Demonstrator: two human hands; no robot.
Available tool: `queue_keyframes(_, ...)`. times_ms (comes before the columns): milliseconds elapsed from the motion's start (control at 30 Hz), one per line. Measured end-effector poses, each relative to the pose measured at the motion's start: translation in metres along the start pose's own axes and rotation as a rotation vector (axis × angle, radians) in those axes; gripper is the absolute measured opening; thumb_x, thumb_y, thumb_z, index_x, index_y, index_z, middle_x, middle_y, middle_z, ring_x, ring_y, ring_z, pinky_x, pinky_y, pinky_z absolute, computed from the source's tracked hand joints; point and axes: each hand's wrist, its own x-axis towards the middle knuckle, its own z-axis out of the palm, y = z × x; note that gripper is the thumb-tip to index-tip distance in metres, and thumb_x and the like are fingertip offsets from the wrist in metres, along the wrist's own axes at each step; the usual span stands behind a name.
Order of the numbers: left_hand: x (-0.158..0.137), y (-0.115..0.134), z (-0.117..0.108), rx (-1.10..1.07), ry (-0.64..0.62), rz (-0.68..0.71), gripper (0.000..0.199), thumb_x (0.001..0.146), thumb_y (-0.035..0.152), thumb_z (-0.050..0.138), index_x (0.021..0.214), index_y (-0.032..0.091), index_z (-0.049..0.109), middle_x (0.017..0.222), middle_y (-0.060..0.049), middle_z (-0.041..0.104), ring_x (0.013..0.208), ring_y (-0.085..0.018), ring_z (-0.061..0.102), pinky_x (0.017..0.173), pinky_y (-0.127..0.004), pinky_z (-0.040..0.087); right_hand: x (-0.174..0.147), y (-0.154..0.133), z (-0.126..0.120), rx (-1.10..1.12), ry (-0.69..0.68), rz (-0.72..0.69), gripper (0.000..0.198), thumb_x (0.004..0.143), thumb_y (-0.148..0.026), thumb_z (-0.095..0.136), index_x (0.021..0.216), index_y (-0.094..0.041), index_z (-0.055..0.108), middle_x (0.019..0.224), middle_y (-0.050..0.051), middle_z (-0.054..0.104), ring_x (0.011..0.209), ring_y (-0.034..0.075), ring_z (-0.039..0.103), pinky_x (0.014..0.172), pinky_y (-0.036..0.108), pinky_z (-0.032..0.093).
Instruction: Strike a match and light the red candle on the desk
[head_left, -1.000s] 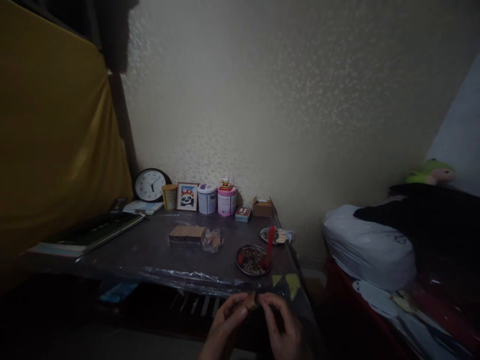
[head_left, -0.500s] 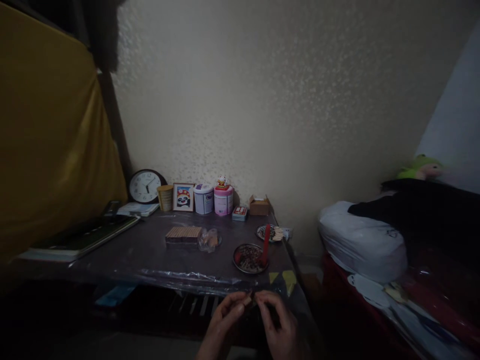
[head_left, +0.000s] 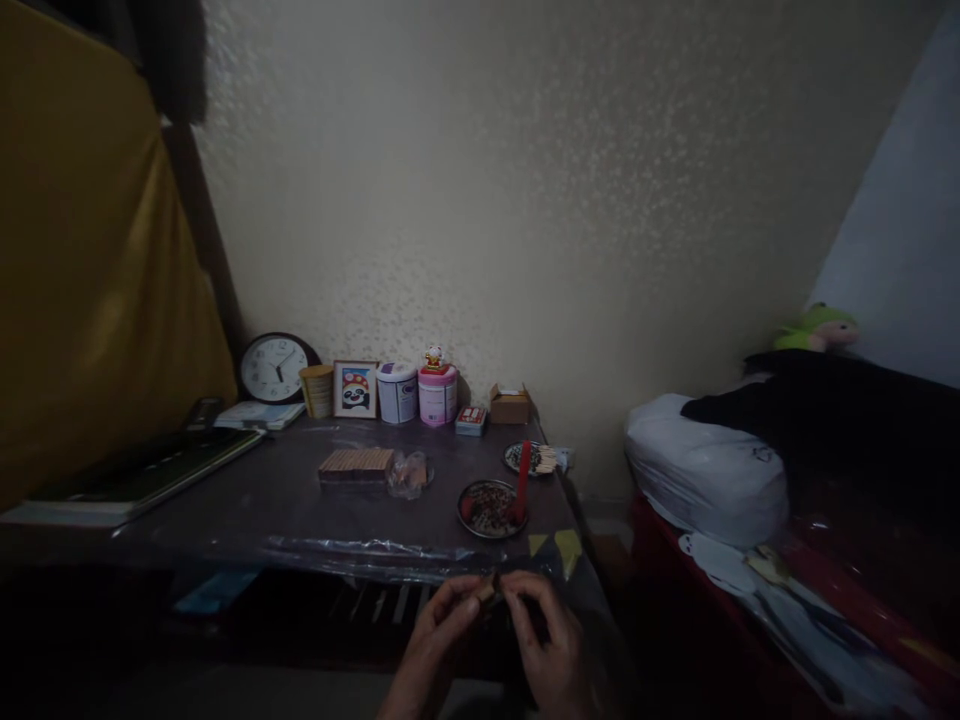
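Left hand (head_left: pixel 435 640) and right hand (head_left: pixel 547 640) were together below the near desk (head_left: pixel 300 505) edge, fingertips of both pinched on a small piece (head_left: pixel 489 592) too dim to identify. Just beyond, on the desk, a round dish (head_left: pixel 487 508) of dark bits held a red stick (head_left: pixel 522 482). Judged risk: poor light and a fingertip-only grip; piece could slip and drop to the dark floor
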Motion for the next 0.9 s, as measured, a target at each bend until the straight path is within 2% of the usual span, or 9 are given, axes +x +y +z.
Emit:
queue_keyframes(300,0.001,-0.002,-0.002,0.001,0.023,-0.028,0.021,0.071,0.028,0.07,0.089,0.019,0.067,0.094,-0.006,0.071,0.088,-0.019,0.061,0.082,-0.029,0.042,-0.004,0.004,0.0,0.001,-0.014,-0.01,0.013,0.085,-0.014,0.052,0.092,-0.024,0.057,0.085,0.0,0.069,0.083,0.011,0.066,0.077,0.018,0.05)
queue_keyframes(433,0.003,-0.004,-0.006,0.055,0.012,-0.007,0.02,0.073,0.03,0.067,0.09,0.019,0.067,0.093,-0.005,0.068,0.09,-0.019,0.059,0.081,-0.029,0.041,-0.006,0.005,0.001,0.003,-0.013,0.008,0.013,0.085,-0.014,0.052,0.091,-0.025,0.057,0.085,-0.001,0.069,0.082,0.011,0.066,0.076,0.017,0.05)
queue_keyframes(633,0.008,-0.011,-0.012,0.074,0.03,-0.013,0.027,0.066,0.036,0.072,0.087,0.02,0.067,0.088,-0.004,0.068,0.085,-0.019,0.058,0.078,-0.029,0.041,-0.004,0.002,0.002,0.003,-0.002,-0.007,0.013,0.085,-0.014,0.052,0.091,-0.025,0.057,0.085,0.0,0.068,0.082,0.011,0.066,0.076,0.018,0.051)
queue_keyframes(900,-0.001,0.001,-0.001,0.117,0.033,-0.004,0.021,0.069,0.034,0.07,0.085,0.02,0.067,0.085,-0.002,0.068,0.083,-0.018,0.058,0.076,-0.027,0.041,-0.003,0.0,0.002,-0.006,0.003,0.006,0.011,0.086,-0.016,0.051,0.09,-0.023,0.058,0.083,0.001,0.069,0.08,0.013,0.067,0.075,0.02,0.053)
